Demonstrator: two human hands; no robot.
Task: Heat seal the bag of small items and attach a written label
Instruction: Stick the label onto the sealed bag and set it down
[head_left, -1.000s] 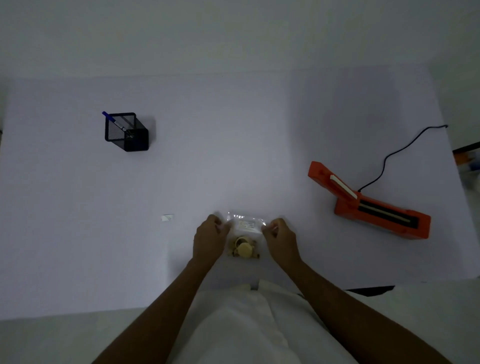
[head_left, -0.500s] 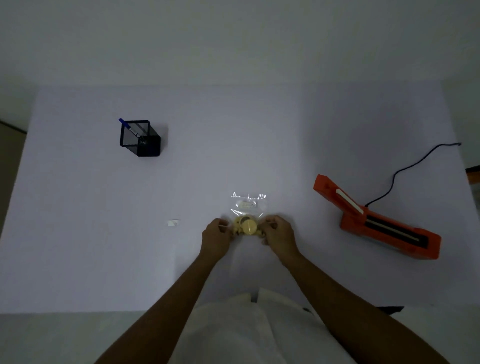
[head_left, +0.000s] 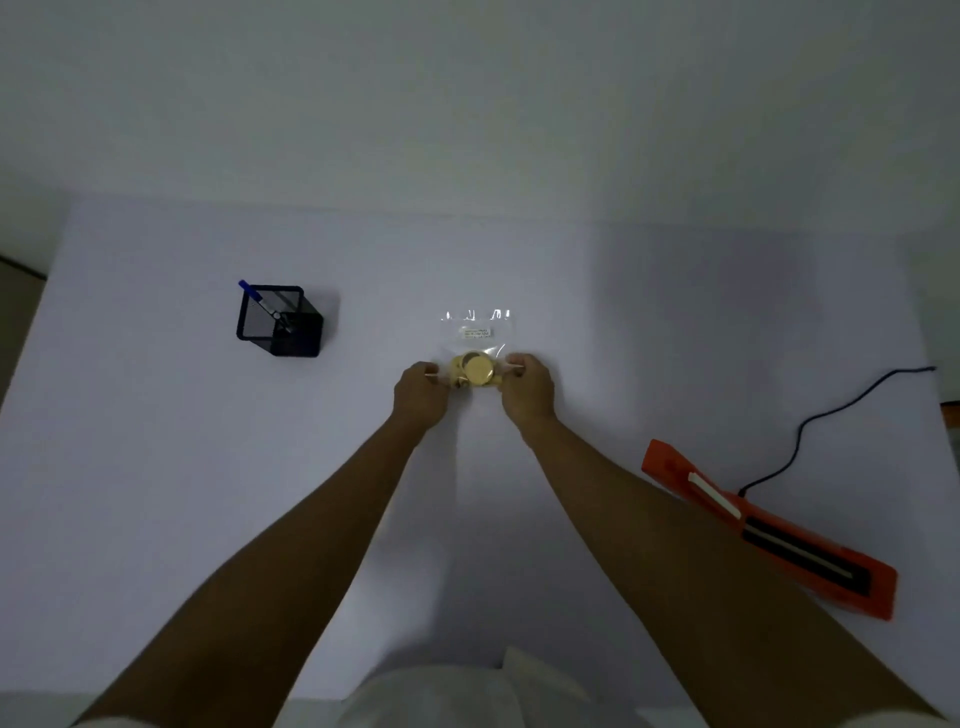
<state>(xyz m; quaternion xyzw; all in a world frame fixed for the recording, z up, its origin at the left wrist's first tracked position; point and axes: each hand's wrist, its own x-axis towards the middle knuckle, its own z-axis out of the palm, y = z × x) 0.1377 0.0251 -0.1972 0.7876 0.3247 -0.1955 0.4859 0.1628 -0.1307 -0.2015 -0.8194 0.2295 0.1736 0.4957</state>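
Basically, the clear bag (head_left: 475, 325) lies flat on the mid-bench (head_left: 156, 467), with gold round items (head_left: 475, 370) bunched at its near end and a white strip (head_left: 477, 332) towards the far edge. Left hand (head_left: 421, 395) and right hand (head_left: 527, 387) are apart, each pinching a side of the bag with the items between. Probably light, floppy, slick film with loose weight, so grip the edges, not the middle. Orange sealer (head_left: 779, 535) sits near right.

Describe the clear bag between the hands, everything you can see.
The clear bag is thin, glossy see-through plastic, stretched away from the person over the white table. Its far edge catches light; a small white label, text unreadable, shows near that end. Round gold items bunch at the near end, where the left hand and right hand pinch its two sides.
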